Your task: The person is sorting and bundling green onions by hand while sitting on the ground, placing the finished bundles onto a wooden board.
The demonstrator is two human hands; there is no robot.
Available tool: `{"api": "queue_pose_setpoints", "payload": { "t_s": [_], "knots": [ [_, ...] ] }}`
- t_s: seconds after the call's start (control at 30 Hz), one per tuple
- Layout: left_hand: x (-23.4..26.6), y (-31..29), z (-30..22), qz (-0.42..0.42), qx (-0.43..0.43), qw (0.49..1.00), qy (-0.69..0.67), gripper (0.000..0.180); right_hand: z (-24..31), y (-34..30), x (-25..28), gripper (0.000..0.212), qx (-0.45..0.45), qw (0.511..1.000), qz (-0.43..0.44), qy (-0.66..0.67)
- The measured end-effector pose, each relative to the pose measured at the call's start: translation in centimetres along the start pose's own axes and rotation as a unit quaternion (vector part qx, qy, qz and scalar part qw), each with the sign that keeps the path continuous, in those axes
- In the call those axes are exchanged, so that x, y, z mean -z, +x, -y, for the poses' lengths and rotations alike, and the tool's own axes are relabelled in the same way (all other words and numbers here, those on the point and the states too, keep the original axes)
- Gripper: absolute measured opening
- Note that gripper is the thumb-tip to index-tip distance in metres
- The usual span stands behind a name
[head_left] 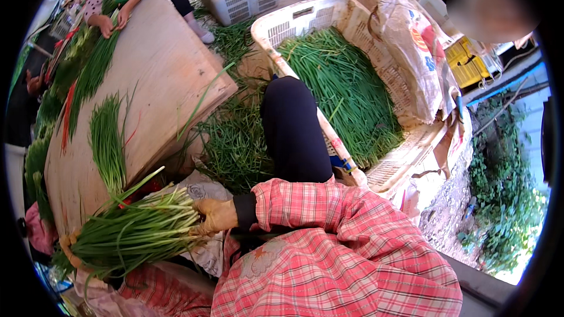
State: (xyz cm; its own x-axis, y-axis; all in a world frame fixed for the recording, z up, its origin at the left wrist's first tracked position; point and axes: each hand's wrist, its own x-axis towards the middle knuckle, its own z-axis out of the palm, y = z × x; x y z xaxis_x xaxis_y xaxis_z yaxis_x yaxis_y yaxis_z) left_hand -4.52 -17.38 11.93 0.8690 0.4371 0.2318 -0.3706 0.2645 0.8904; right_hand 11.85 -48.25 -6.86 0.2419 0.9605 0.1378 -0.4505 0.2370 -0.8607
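Note:
A thick bunch of long green chives (138,232) with pale stem ends lies across my lap, held between both hands. My right hand (217,216) is closed round the pale ends. At the leafy end, my left hand (71,251) curls its fingers about the green leaves, which partly cover it. Just beyond, a smaller loose bunch of chives (108,144) rests on the wooden board (155,64). Red ties (69,114) lie at the board's left side, near more greens.
A large white crate (273,58) full of chives stands right of my knee, a woven sack (405,47) over its far side. Loose greens (238,147) litter the ground. Across the board, a co-worker's hands (114,23) handle chives. Another crate (249,0) stands at the back.

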Motion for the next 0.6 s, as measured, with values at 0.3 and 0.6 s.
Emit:
{"api": "queue_pose_setpoints", "payload": {
  "t_s": [0.3, 0.6],
  "knots": [
    [8.1, -3.4, 2.0, -0.199, -0.025, 0.965, 0.17, 0.029, 7.7, -5.2, 7.7, 0.022, -0.038, 0.908, -0.185, -0.373],
    [8.6, -9.0, 9.6, -0.402, 0.017, 0.915, -0.023, 0.026, 10.5, -4.2, 6.5, 0.076, 0.025, 0.878, -0.133, -0.46]
  ]
}}
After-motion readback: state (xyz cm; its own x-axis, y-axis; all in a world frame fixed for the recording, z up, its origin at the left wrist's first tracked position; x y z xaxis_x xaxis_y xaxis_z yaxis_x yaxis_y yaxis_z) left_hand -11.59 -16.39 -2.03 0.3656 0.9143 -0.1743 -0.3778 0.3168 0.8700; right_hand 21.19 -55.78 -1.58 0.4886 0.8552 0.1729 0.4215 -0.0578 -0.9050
